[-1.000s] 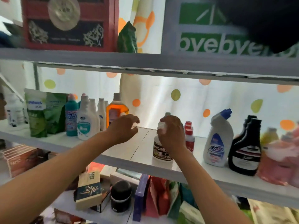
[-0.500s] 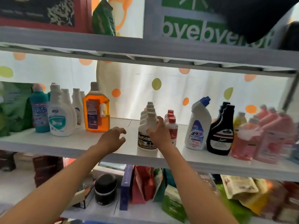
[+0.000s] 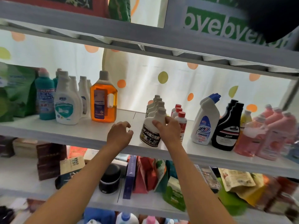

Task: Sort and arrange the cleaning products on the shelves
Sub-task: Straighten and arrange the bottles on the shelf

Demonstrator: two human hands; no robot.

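White bottle with dark label [image 3: 151, 128] stands at the front of the middle shelf [image 3: 80, 135], head of a row of 4 like bottles. Right hand [image 3: 168, 128] grips its shoulder, fingers curled round it just below the cap. Left hand [image 3: 119, 135] hovers just beside, over the shelf edge, fingers loosely curled, holding nothing.

Risks: bottle sits close to the front lip; a pull or twist could tip it off onto the lower shelf. Red-capped bottles [image 3: 182, 120] stand right behind the right hand, possibly touching the knuckles, view unclear; a nudge could topple all 3. Orange jug [image 3: 103, 101] is well apart, safe.
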